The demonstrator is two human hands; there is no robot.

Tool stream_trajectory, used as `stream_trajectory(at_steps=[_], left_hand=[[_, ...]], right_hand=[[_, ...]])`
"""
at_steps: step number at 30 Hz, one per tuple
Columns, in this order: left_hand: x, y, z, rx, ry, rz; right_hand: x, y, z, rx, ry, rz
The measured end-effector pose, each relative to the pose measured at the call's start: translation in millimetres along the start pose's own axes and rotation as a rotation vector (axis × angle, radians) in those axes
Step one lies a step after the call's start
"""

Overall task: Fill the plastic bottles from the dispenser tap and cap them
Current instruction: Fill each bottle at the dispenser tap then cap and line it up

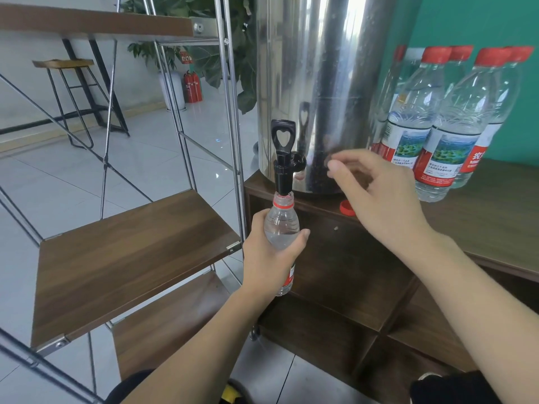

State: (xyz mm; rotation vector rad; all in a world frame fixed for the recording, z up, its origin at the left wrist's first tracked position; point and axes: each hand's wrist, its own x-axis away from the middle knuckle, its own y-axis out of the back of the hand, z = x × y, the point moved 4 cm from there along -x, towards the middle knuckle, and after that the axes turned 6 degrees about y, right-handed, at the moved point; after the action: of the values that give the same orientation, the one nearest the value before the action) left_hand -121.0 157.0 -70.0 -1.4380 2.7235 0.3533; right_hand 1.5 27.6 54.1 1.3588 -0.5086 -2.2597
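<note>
My left hand [269,258] grips an uncapped clear plastic bottle [281,225] with a red neck ring, its mouth right under the black tap spout [283,176] of the steel dispenser [320,83]. Water stands high in the bottle. The tap's black lever [282,138] stands upright. My right hand [376,193] hovers to the right of the tap, fingers loosely curled and holding nothing. Below it, a loose red cap [347,207] lies on the wooden cabinet top [495,217].
Several capped bottles [434,123] with red caps and labels stand right of the dispenser on the cabinet. A metal-framed rack with wooden shelves [131,252] sits close on the left. Open cabinet compartments [350,287] lie below. A stool and fire extinguishers stand far back.
</note>
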Motion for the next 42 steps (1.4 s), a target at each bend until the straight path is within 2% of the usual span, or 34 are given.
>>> stream_trajectory(at_steps=[7, 12, 17, 21, 26, 31, 36, 39, 42], left_hand=[[0, 1, -2, 0.005, -0.035, -0.016], [1, 3, -3, -0.017, -0.046, -0.026], [6, 3, -1, -0.009, -0.034, -0.024], [17, 4, 0, -0.015, -0.047, -0.040], [35, 4, -9, 0.008, -0.103, -0.042], [48, 2, -17, -0.014, -0.206, 0.028], [52, -3, -18, -0.073, -0.285, 0.105], [54, -6, -17, -0.104, -0.319, 0.137], [56, -9, -15, -0.108, -0.321, 0.157]], right_hand=[[34, -5, -49, 0.277, -0.195, 0.167], [36, -7, -49, 0.296, -0.174, 0.241], [38, -9, -43, 0.172, -0.132, 0.239], [41, -11, -29, -0.105, -0.094, 0.194], [40, -15, -10, -0.371, -0.085, 0.256], [38, -4, 2, -0.560, -0.076, 0.319], [41, 10, 4, -0.556, -0.059, 0.437], [42, 18, 6, -0.461, -0.021, 0.541], [43, 22, 7, -0.354, -0.019, 0.566]])
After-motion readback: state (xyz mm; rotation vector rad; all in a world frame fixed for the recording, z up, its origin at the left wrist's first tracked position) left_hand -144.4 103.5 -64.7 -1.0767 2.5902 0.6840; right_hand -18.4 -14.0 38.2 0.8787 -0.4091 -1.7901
